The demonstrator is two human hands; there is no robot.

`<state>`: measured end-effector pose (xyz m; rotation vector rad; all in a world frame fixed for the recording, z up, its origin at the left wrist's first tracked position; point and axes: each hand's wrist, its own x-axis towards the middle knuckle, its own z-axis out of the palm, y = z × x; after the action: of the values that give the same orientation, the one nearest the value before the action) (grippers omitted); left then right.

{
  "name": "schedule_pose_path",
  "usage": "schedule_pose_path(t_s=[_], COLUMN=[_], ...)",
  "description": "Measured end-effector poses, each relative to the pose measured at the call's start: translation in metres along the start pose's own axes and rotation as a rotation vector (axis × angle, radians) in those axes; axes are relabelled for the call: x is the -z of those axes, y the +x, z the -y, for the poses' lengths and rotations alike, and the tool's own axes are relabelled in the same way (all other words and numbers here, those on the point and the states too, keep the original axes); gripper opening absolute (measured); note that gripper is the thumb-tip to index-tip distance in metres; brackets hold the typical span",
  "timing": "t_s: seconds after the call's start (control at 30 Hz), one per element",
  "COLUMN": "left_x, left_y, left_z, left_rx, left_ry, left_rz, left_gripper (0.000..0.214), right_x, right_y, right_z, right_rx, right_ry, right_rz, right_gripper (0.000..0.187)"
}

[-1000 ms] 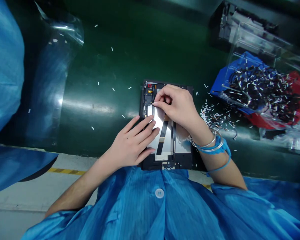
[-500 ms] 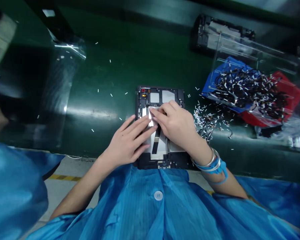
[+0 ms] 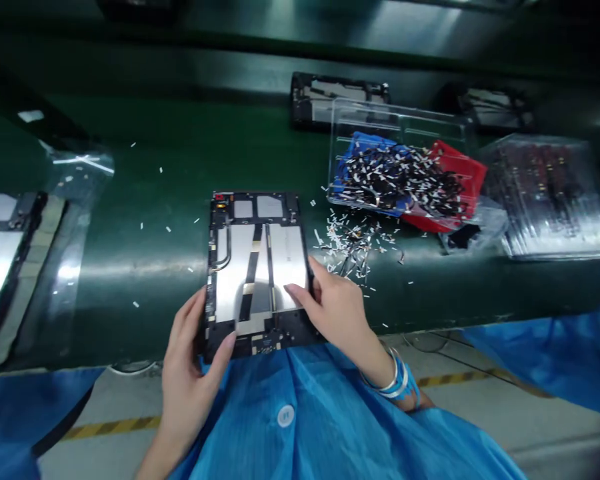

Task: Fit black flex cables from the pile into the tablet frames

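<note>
An opened tablet frame, black with silver plates and dark flat cables across its inside, lies on the green belt just in front of me. My left hand grips its near left corner, thumb on top and fingers along the left edge. My right hand holds the near right edge, thumb lying on the silver plate. Bangles and a blue strap circle my right wrist.
A clear tray of black cable parts on blue and red stands right of the tablet frame, with white scraps spilled before it. A second clear tray sits farther right. Other tablet frames lie at the far left and at the back. A plastic film lies left.
Both hands left the middle of the tablet frame and took hold of its near corners. My view swung to the right and up, showing more of the belt.
</note>
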<state>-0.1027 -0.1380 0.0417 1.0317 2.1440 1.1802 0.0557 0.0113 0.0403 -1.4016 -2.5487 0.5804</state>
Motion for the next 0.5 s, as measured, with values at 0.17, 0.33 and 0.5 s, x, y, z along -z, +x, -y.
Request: schedule_pose_path(t_s=[0.17, 0.33, 0.5], left_x=[0.013, 0.014, 0.012], left_y=[0.025, 0.118, 0.243], left_z=[-0.030, -0.034, -0.023], left_rx=[0.276, 0.144, 0.002], left_ry=[-0.372, -0.548, -0.521], left_rz=[-0.097, -0.272, -0.334], left_gripper=[0.065, 0.075, 0.077], right_x=[0.024, 0.062, 0.087], right_y=[0.013, 0.034, 0.072], right_z=[-0.006, -0.043, -0.066], right_rx=[0.065, 0.052, -0.096], right_ry=[0.438, 0.244, -0.155], right_rz=[0.063, -0.476, -0.470], right_gripper=[0.048, 0.019, 0.009])
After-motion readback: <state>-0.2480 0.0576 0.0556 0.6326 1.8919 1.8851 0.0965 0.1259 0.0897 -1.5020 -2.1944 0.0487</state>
